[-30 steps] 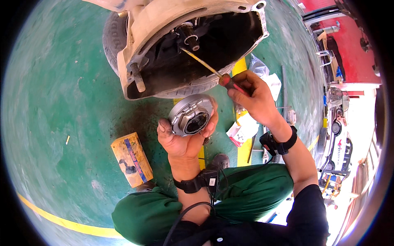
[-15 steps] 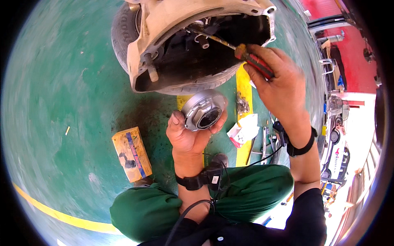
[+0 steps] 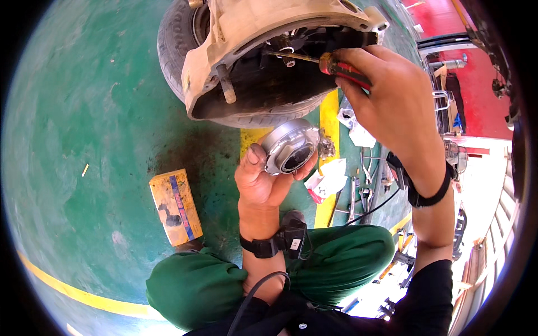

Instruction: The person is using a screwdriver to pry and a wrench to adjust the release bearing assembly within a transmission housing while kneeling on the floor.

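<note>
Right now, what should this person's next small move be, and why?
Probably a slight, careful shift of the screwdriver by the right hand, to check where its tip rests before any push. The tip is in the dark opening of the housing near the shaft; contact can't be made out. The left hand, holding the metal part, isn't free to help.

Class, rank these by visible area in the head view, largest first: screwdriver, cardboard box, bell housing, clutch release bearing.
1. Bell housing, clearly largest
2. Cardboard box
3. Clutch release bearing, partly hidden
4. Screwdriver, long but thin, handle partly hidden
</note>
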`<state>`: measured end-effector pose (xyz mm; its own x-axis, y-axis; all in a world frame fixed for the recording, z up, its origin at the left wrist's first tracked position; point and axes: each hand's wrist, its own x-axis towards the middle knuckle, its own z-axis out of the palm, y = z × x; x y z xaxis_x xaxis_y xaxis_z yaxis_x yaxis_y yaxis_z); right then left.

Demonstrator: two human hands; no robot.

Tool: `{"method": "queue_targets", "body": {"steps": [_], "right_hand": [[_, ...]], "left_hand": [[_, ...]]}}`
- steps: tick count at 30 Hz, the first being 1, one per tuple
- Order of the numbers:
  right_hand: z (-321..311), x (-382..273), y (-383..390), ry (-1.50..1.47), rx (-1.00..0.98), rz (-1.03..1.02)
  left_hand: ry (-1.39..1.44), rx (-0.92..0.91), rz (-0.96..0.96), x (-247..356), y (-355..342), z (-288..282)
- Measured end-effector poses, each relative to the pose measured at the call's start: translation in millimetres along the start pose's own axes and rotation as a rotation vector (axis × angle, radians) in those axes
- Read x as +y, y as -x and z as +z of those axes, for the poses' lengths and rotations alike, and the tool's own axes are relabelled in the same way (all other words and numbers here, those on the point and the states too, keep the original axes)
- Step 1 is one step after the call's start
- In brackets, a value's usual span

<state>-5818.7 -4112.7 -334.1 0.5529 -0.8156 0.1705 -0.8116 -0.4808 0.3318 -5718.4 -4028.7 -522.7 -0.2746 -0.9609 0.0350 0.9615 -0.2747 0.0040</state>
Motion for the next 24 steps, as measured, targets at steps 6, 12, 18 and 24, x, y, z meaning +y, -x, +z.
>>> {"method": "queue_targets", "body": {"steps": [6, 12, 18, 24], "right_hand": [[-1, 16, 12, -0.011, 0.078, 0.085], [5, 17, 10, -0.131, -0.016, 0.154], [10, 40, 2, -0.767, -0.488, 0.761], [20, 34, 9, -1.270, -0.556, 0.856]], "left_hand": [[-0.052, 0.094, -0.030, -1, 5, 10], [0.100, -0.096, -0.004, -1, 3, -8], [0.231, -0.102, 0.023, -3, 6, -12], [0.013, 0.035, 0.034, -2, 5, 3]]}}
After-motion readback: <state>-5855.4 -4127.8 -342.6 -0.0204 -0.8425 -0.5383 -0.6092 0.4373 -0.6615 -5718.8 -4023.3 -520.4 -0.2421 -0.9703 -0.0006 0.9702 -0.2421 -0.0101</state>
